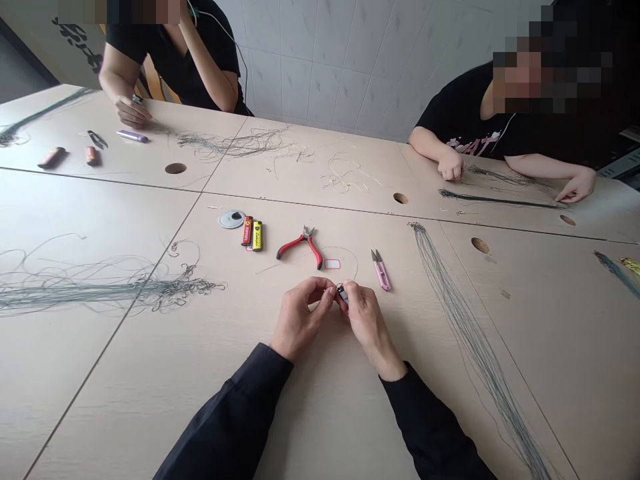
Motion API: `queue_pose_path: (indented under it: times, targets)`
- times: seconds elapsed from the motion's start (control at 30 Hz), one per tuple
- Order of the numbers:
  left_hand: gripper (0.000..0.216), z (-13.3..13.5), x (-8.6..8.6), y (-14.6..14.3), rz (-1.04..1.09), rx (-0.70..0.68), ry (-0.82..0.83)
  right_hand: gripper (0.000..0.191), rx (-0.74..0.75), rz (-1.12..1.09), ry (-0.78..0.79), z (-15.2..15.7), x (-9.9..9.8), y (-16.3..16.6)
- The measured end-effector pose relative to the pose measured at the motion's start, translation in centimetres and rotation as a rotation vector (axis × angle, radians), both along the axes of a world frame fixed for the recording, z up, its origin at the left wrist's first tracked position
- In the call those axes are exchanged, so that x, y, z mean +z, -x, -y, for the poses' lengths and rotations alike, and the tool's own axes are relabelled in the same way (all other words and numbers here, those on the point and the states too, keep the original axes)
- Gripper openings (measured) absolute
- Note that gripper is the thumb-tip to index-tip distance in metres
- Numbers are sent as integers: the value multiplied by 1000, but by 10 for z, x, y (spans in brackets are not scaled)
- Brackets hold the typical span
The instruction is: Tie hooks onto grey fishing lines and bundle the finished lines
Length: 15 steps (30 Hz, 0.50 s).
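My right hand is closed around a lighter, whose dark body and metal top show between the fingers. Against that top, my left hand pinches a thin cord, which curves away over the table. Its pinched end is too small to make out. Just beyond my hands lie red-handled pliers, a small red-edged white label and pink thread snips. A red lighter and a yellow lighter rest side by side, near a round grey disc.
Bundles of dark cords lie at left and right. Across the table, one person holds a small object and another person handles a cord bundle. Round holes pierce the tabletop.
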<state>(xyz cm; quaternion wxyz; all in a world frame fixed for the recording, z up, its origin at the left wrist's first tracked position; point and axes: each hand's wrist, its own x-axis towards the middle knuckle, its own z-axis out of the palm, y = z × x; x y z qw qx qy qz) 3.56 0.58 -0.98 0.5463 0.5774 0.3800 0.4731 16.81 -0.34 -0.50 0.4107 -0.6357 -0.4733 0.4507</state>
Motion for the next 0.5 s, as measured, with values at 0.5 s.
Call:
queue_pose_path:
  times: [0.5]
  targets:
    - [17,-1,-2,0,0,4,-16,41,-9,17,3,0,1,0]
